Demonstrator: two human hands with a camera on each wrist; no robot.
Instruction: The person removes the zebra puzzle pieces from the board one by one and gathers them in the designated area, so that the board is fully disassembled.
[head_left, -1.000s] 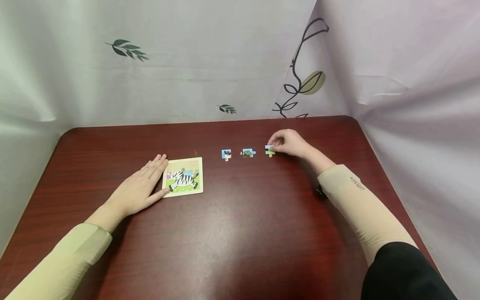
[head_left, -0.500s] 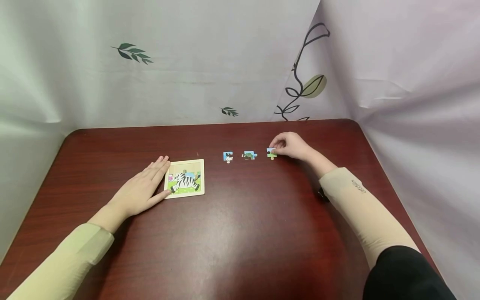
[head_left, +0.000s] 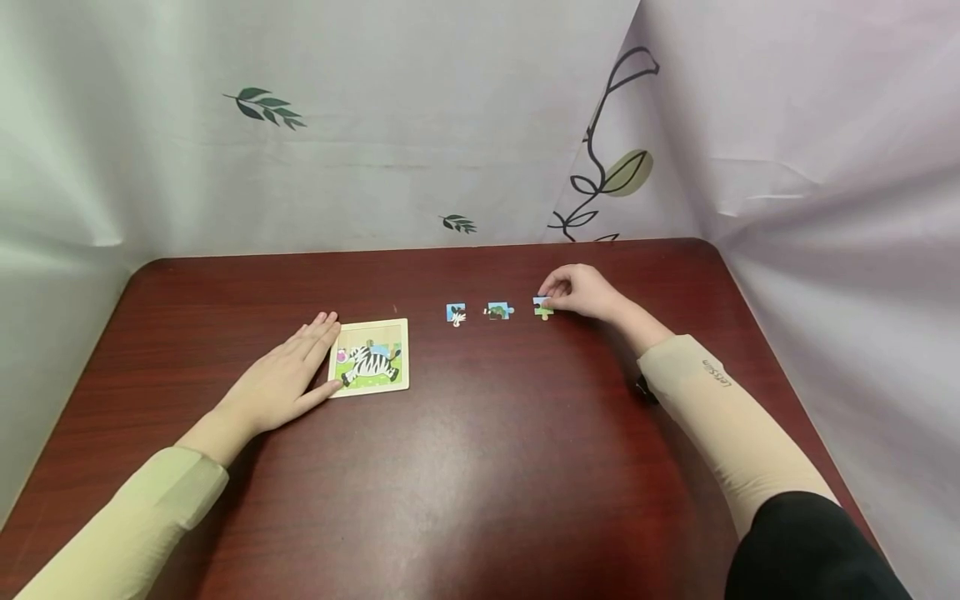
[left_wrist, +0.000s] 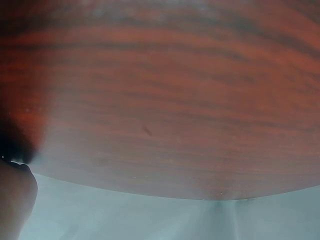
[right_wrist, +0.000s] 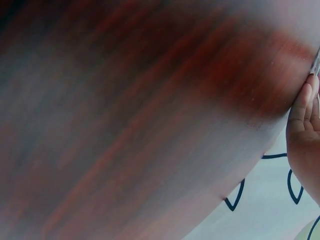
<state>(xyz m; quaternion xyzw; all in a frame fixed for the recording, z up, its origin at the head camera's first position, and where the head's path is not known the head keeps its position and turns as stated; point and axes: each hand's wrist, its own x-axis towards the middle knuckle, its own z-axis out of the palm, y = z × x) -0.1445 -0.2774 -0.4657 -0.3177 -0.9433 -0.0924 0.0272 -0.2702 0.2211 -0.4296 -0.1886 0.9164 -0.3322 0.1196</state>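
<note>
In the head view my left hand [head_left: 277, 375] lies with its fingers straight on the table, thumb and fingertips at the left edge of a wooden puzzle board [head_left: 407, 367]. A partly filled picture of a zebra [head_left: 371, 363] shows inside the frame, with bare wood along the top. To the right, my right hand [head_left: 583, 290] pinches a blue and green puzzle piece [head_left: 544, 312] between thumb and fingers at table level. Two other pieces lie left of it: a blue one with green [head_left: 498, 311] and a blue one with black and white [head_left: 455, 313].
The dark red-brown table [head_left: 450, 467] has rounded far corners. Behind it and at both sides hangs a pale curtain [head_left: 375, 125] with leaf prints. The left wrist view shows mostly tabletop [left_wrist: 175, 100]; the right wrist view catches part of the right hand [right_wrist: 305, 135] at its edge.
Everything in the head view has shifted slightly down and right together. Neither hand has visibly moved against the table, and the right one still pinches the puzzle piece.
</note>
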